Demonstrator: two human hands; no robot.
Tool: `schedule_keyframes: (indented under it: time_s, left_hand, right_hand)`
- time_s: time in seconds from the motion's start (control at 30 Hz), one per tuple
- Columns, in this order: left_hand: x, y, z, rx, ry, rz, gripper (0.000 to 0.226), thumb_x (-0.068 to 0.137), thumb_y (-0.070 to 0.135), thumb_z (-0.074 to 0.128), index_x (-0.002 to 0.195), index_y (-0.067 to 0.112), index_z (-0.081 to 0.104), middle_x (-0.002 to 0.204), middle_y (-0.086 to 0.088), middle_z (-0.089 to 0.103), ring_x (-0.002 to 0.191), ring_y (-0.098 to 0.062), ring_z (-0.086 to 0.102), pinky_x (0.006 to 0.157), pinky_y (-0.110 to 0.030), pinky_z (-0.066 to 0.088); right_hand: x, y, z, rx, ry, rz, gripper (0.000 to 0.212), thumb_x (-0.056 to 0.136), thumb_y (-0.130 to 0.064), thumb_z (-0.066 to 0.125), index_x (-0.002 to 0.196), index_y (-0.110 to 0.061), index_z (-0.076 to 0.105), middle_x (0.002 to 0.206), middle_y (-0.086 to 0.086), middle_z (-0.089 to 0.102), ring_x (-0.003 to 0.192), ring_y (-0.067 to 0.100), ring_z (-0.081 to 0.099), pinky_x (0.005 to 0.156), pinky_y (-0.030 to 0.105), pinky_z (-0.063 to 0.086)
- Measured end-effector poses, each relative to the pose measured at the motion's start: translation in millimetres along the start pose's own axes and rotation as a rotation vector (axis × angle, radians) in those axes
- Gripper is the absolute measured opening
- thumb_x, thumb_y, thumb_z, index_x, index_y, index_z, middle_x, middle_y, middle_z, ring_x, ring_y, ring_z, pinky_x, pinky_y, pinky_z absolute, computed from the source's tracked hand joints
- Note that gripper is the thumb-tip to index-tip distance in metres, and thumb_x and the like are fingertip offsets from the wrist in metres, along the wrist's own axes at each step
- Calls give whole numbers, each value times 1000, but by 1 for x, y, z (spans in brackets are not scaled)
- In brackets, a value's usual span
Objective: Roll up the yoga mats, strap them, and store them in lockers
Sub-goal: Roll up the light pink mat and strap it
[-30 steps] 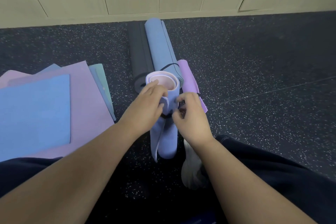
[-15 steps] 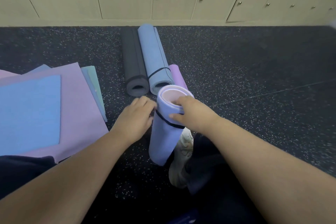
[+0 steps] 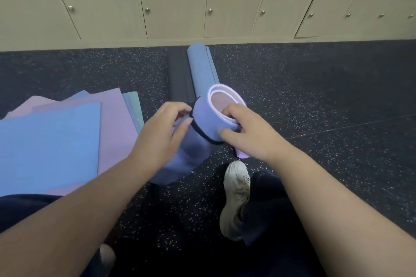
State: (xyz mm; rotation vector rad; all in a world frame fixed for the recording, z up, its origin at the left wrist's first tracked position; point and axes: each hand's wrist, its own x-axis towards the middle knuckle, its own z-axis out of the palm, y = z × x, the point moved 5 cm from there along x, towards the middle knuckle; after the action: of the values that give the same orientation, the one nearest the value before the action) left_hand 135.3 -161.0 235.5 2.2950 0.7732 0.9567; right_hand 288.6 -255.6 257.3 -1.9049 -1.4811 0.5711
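A rolled periwinkle yoga mat (image 3: 191,155) with a pink inner face stands tilted on the floor in front of me, its open end up. A black strap (image 3: 202,134) circles it near the top. My right hand (image 3: 245,132) grips the roll's upper rim, thumb inside the opening. My left hand (image 3: 164,132) pinches the strap on the roll's left side. Behind it lie a rolled dark grey mat (image 3: 179,78), a rolled blue mat (image 3: 200,65) and a mostly hidden lilac roll (image 3: 242,154).
Several flat mats (image 3: 67,141) in blue, lilac and teal are stacked on the floor at left. Closed beige lockers (image 3: 227,7) numbered 45 to 49 line the far wall. My white shoe (image 3: 236,198) and dark trouser leg are below the roll. Speckled black floor (image 3: 326,96) lies at right.
The view has risen and shifted, showing locker numbers. The roll's top has tipped to the right. My left hand came up from beside the roll to the strap; my right hand stays on the rim.
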Motion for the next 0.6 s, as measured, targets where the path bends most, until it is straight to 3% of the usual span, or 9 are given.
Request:
schedule_keyframes:
  time_s: [0.13,0.23,0.33,0.4,0.5,0.6]
  left_hand:
    - [-10,4,-3,-126,38,-143,16,93,12,54,97,28,53,98,14,56,89,8,52,80,-5,37]
    - [-12,7,-12,-254,111,-280,25,91,7,59,87,31,51,90,16,58,80,12,53,76,-4,38]
    - [-15,10,-19,-396,105,-382,27,89,5,61,86,29,50,83,8,57,72,0,54,73,-14,44]
    - [-23,14,-19,-437,62,-432,24,89,5,61,85,26,49,81,5,57,70,-9,53,67,-17,42]
    - [-41,19,-19,-372,-8,-464,22,88,6,61,84,23,48,79,7,56,68,-7,52,63,-18,40]
    - [-57,18,-23,-396,-30,-493,19,86,8,60,81,20,47,76,4,55,64,-10,49,66,-27,38]
  right_hand:
    - [-2,-8,18,-135,33,-40,29,78,-45,72,85,-26,52,92,-7,50,80,12,49,71,27,38]
    - [-8,-15,17,-172,110,-88,30,76,-35,76,78,-21,50,88,-5,49,77,17,48,69,31,38]
    - [-16,-21,19,-188,135,-158,32,70,-23,76,72,-19,45,83,-3,48,73,24,47,65,34,37]
    - [-25,-25,23,-199,149,-174,34,65,-31,75,72,-24,42,85,-8,45,76,26,48,67,32,36]
    - [-41,-34,29,-193,176,-197,32,61,-55,70,84,-35,59,96,-8,53,92,23,52,77,30,41]
    - [-53,-43,39,-269,199,-258,32,68,-60,60,91,-38,58,97,-7,60,84,27,56,74,30,36]
